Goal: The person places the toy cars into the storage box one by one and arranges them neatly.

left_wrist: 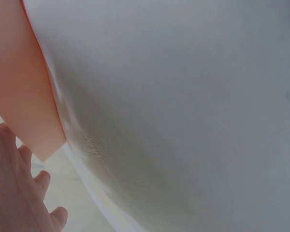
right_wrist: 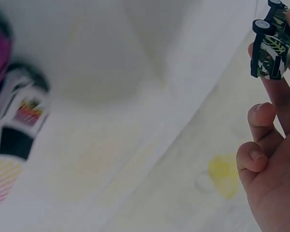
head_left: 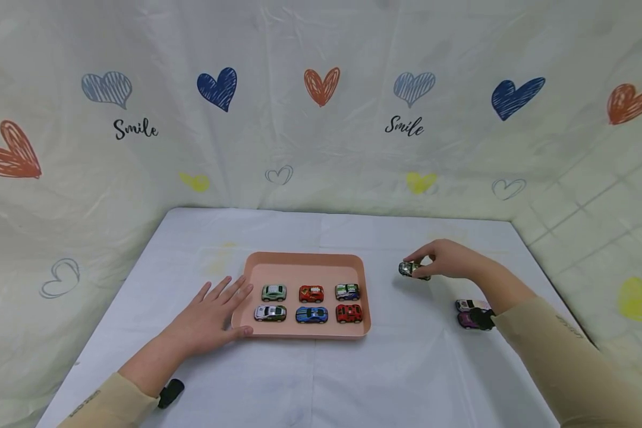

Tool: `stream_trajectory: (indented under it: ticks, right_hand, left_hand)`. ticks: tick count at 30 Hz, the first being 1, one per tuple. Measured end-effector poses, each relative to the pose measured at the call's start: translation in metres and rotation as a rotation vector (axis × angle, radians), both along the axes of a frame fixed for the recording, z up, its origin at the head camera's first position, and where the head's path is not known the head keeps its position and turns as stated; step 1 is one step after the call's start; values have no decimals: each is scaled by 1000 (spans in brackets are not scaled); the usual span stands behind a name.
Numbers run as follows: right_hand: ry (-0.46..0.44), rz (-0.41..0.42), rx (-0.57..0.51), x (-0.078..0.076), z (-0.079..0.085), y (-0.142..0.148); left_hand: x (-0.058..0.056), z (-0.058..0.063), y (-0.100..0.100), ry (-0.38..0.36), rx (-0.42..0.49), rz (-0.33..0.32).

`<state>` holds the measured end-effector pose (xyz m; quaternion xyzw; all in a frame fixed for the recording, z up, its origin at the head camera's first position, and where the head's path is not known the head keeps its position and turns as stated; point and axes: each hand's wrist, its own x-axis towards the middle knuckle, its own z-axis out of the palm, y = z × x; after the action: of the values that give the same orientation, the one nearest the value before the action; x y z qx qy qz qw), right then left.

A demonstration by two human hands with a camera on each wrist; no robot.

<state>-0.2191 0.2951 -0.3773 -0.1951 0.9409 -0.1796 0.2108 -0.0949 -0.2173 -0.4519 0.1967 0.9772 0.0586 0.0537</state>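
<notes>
Between thumb and fingers, my right hand (head_left: 446, 260) pinches a camouflage-patterned toy car (right_wrist: 273, 50) above the table, to the right of the pink tray (head_left: 305, 260). My left hand (head_left: 211, 312) is spread at the tray's left rim, its thumb and fingers straight along the edge. Inside the tray stand two rows of toy cars: a pale green car (head_left: 274, 292), a red car (head_left: 311, 293) and a white, green and blue car (head_left: 347, 292) behind; a silver-white car (head_left: 270, 313), a blue car (head_left: 311, 315) and another red car (head_left: 349, 313) in front.
Near the right forearm, a white toy car (head_left: 468, 305) and a purple toy car (head_left: 466, 321) stand side by side, partly covered by the black wrist camera (head_left: 482, 319). A white cloth covers the table (head_left: 321, 380). Behind it hangs a sheet (head_left: 321, 142) printed with hearts.
</notes>
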Motion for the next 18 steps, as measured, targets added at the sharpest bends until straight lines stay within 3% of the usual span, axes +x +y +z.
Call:
stream_trajectory:
  ticks: [18]
  right_hand:
    - [48, 133, -38, -16, 4, -93]
  left_hand:
    - [0, -1, 1, -8, 4, 1]
